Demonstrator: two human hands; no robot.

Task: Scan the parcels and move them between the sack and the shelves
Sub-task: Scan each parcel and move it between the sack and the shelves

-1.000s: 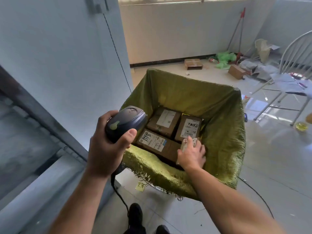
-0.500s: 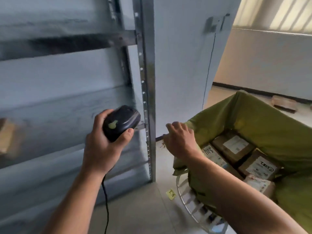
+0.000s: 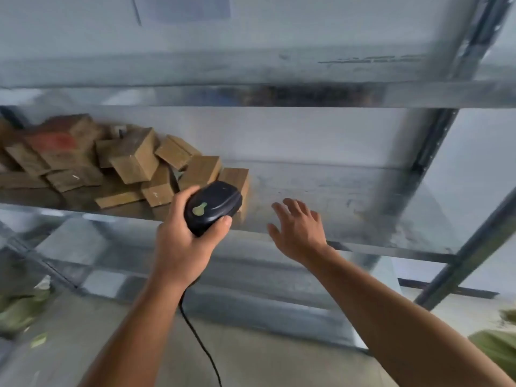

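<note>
My left hand (image 3: 181, 241) grips a black corded barcode scanner (image 3: 213, 206) with a yellow-green button, held in front of the metal shelf (image 3: 349, 191). Several brown cardboard parcels (image 3: 134, 160) lie piled on the left part of that shelf, just beyond the scanner. My right hand (image 3: 297, 229) is raised with fingers spread and holds nothing, hovering over the shelf's front edge to the right of the pile. A corner of the green sack (image 3: 497, 347) shows at the lower right edge.
A metal upright (image 3: 427, 163) stands at the shelf's right end, with a higher shelf board (image 3: 251, 79) overhead. The scanner's cable (image 3: 201, 342) hangs down between my arms. Green material (image 3: 19, 308) lies on the floor at the lower left.
My view swung left and up from the sack to the shelf. My right hand left the sack's rim and rose, fingers spread, toward the shelf. My left hand kept the scanner.
</note>
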